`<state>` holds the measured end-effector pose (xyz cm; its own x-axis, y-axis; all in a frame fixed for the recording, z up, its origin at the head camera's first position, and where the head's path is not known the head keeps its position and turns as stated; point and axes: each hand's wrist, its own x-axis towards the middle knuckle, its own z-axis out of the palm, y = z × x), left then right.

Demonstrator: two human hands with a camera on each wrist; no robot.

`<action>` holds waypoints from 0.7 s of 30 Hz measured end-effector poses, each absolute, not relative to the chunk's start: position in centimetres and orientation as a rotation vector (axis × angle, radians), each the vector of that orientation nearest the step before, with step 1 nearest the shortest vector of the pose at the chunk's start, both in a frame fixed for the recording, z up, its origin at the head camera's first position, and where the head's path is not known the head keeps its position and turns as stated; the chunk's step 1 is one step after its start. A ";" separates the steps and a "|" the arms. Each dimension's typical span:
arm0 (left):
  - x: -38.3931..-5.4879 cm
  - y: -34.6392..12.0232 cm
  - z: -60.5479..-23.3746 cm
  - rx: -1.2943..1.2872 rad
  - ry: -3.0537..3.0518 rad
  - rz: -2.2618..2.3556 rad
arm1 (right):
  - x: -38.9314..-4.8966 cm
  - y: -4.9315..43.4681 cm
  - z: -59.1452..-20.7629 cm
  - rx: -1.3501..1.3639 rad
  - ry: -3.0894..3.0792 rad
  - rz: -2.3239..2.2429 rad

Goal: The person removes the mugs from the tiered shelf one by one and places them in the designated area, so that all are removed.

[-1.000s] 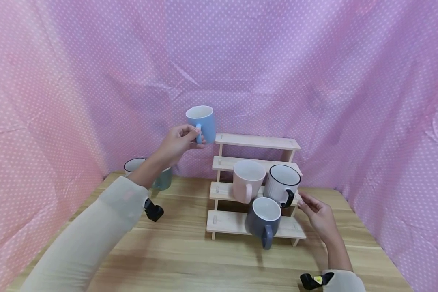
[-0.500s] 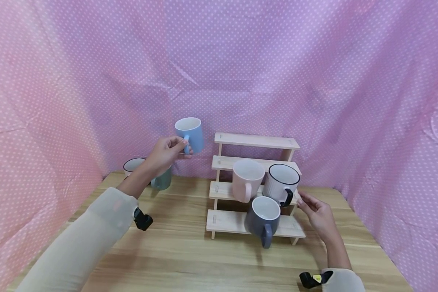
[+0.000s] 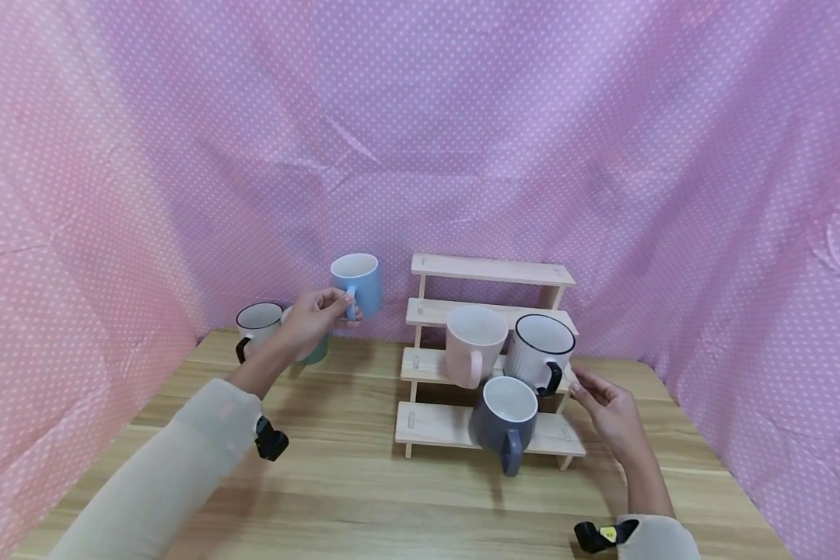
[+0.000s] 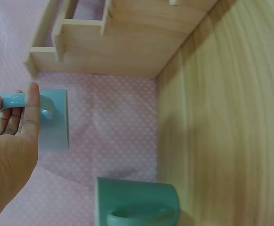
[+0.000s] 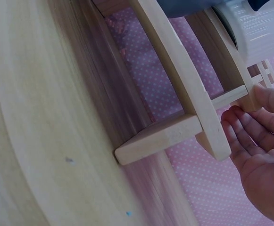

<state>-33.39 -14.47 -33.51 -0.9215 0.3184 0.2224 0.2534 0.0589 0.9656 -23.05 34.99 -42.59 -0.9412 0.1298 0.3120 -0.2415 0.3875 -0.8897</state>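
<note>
My left hand [image 3: 306, 325] pinches the handle of a light blue mug [image 3: 367, 292], holding it upright in the air left of a tiered wooden stand [image 3: 490, 269]. In the left wrist view, the thumb and fingers are at the blue mug's [image 4: 55, 134] handle. My right hand [image 3: 616, 420] holds the right end of the stand's second step from the bottom, thumb above and fingers below. On that step sit a pale pink mug [image 3: 470, 350] and a white ribbed mug [image 3: 532, 358] with a black rim and handle. A dark grey mug [image 3: 497, 429] stands on the bottom step.
At the table's back left stand a white mug [image 3: 259, 317] with a black rim and a green mug [image 3: 316, 355], partly hidden by my left hand and forearm. The wooden table [image 3: 350, 498] backs onto a pink dotted curtain [image 3: 420, 124].
My left hand has brought the blue mug down and to the left, away from the stand's top step. The right hand and the mugs on the stand have stayed in place.
</note>
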 end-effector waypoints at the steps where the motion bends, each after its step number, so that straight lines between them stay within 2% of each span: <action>1: -33.4 -14.5 -33.8 0.612 2.240 2.031 | -23.0 35.0 -42.6 0.097 -2.321 1.570; 21: -33.8 -15.1 -40.0 0.481 2.236 2.015 | -23.2 35.2 -42.8 0.081 -2.332 1.573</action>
